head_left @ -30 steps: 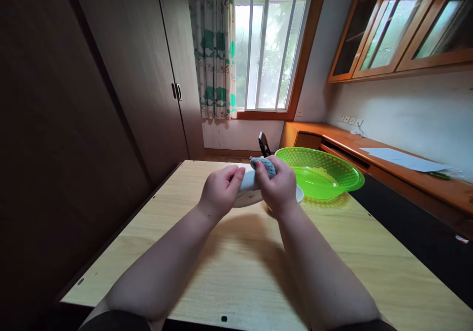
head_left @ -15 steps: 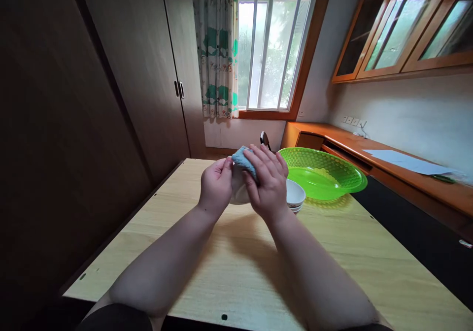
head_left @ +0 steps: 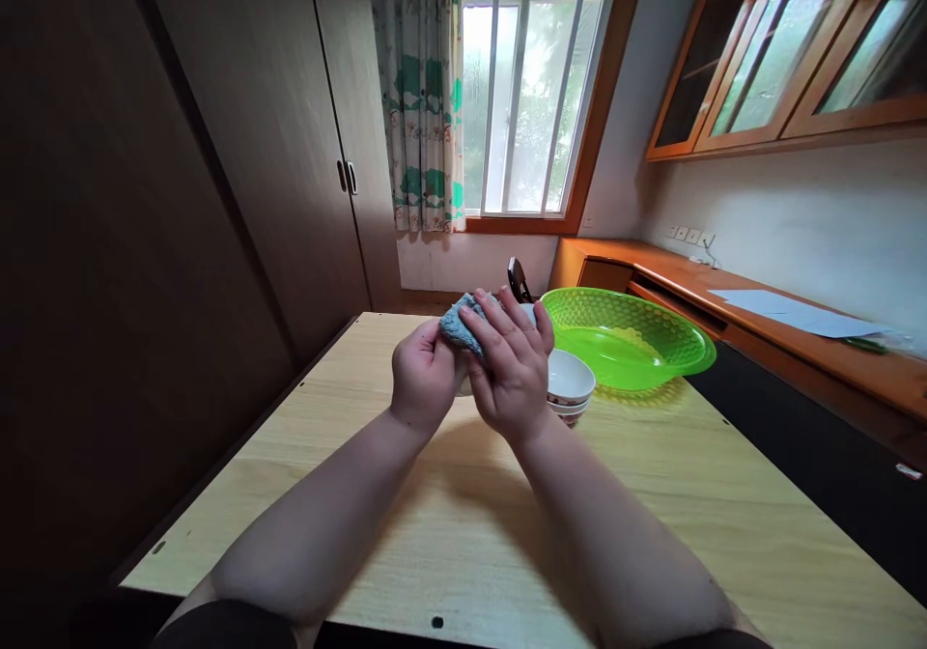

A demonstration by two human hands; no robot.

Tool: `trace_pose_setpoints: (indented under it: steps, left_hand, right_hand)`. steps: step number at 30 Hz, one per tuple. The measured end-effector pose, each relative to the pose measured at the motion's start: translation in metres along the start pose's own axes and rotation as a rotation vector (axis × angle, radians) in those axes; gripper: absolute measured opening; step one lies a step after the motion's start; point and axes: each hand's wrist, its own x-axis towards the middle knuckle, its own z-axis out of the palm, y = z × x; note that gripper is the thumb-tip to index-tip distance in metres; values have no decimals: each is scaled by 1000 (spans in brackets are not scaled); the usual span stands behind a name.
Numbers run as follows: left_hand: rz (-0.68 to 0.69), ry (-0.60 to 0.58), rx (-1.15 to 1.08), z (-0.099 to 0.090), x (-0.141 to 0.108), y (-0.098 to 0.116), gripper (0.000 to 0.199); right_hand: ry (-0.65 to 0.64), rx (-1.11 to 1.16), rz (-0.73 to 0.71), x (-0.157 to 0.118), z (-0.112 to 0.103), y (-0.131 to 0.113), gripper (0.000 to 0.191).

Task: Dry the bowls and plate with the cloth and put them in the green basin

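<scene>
My left hand (head_left: 425,369) is closed around the edge of a white bowl (head_left: 464,388), held up over the table. Most of that bowl is hidden behind my hands. A light blue cloth (head_left: 463,323) is bunched over its near rim. My right hand (head_left: 513,369) presses the cloth against the bowl, fingers close together and bent over it. Just right of my right hand, a stack of white bowls (head_left: 571,379) with a patterned outside stands on the table.
A large green plastic basin (head_left: 630,369) sits on the wooden table (head_left: 406,543), behind and right of the stacked bowls. A dark chair back (head_left: 518,280) rises past the far edge. Dark wardrobes (head_left: 267,147) line the left; a desk (head_left: 673,287) with papers runs along the right.
My right hand and the cloth have slid left along the bowl, toward my left thumb. More of the stacked bowls shows now. My left hand has barely moved.
</scene>
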Motion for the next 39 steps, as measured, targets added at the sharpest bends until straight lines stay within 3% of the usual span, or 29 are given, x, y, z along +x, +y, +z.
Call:
trace_pose_setpoints:
  steps: [5, 10, 14, 21, 27, 39]
  left_hand:
    - [38, 52, 57, -3, -1, 9, 41]
    - [98, 178, 30, -6, -4, 13, 46]
    - [107, 250, -44, -7, -6, 8, 50]
    - [76, 185, 24, -9, 1, 13, 50]
    - [64, -60, 90, -16, 12, 19, 45]
    - [164, 71, 169, -18, 5, 24, 47]
  right_hand:
    - [127, 80, 135, 2, 0, 13, 43]
    - [413, 475, 504, 1, 15, 38, 39]
    - [483, 597, 709, 2, 18, 52, 42]
    - [435, 448, 705, 7, -5, 57, 43]
    - [482, 472, 701, 9, -9, 60, 41]
    - [317, 376, 492, 5, -9, 25, 35]
